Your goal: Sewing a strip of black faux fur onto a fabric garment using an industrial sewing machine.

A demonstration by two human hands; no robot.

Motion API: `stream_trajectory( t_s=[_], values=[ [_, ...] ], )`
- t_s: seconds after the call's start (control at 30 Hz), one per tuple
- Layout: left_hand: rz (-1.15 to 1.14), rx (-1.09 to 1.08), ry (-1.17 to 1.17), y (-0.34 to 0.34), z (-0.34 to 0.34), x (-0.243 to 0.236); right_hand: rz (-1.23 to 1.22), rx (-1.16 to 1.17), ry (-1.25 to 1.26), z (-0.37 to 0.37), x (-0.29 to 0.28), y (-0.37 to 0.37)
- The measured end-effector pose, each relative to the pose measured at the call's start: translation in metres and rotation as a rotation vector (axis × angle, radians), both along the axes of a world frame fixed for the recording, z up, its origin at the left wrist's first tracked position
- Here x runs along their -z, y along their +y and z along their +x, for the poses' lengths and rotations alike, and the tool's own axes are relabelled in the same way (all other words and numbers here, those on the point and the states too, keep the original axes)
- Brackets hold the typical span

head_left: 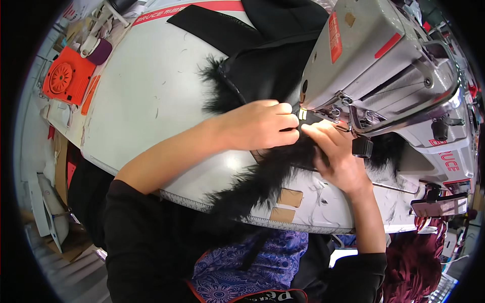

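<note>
Seated in a blue-purple patterned apron (pixel 252 260), a person leans over the white surface (pixel 151 91) beside me, where two small tan rectangular patches (pixel 290 198) lie by the ruled front edge. The fluffy black feather trim (pixel 257 184) crosses that edge, its long axis slanting from near the person's lap up and rightward to the hands. The bare left hand (pixel 255 126) comes in from the left, above the trim, its grip narrow with fingers curled; what is pinched between the fingertips I cannot tell. The right hand (pixel 338 154), nearer the machine's body, lays its fingers over the work with the thumb apart below; I cannot tell how firm that grip is. Both sets of fingertips meet at the lit needle area of the grey-white metal sewing machine (pixel 364 60), left hand just left of it, right hand just below. Beyond them, smooth black fabric (pixel 270 65) spreads away, feathers fringing its left edge. Farther off, at left, sit an orange-red boxy device (pixel 70 74) and a dark purple roll (pixel 98 50).
</note>
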State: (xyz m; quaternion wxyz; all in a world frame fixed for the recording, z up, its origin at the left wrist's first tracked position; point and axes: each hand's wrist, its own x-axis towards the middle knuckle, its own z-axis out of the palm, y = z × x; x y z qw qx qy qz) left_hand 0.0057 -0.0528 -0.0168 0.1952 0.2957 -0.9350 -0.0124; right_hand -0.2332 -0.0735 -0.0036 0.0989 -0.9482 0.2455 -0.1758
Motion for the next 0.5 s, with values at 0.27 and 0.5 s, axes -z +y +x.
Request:
stream_trajectory(
  t_s=[0.27, 0.5],
  values=[
    [-0.331, 0.11, -0.046, -0.008, 0.003, -0.004, -0.002, 0.08, 0.001, -0.004, 0.014, 0.0],
    [0.25, -0.152, 0.39, 0.006, -0.011, -0.006, -0.019, 0.105, -0.091, -0.001, 0.011, -0.003]
  ],
)
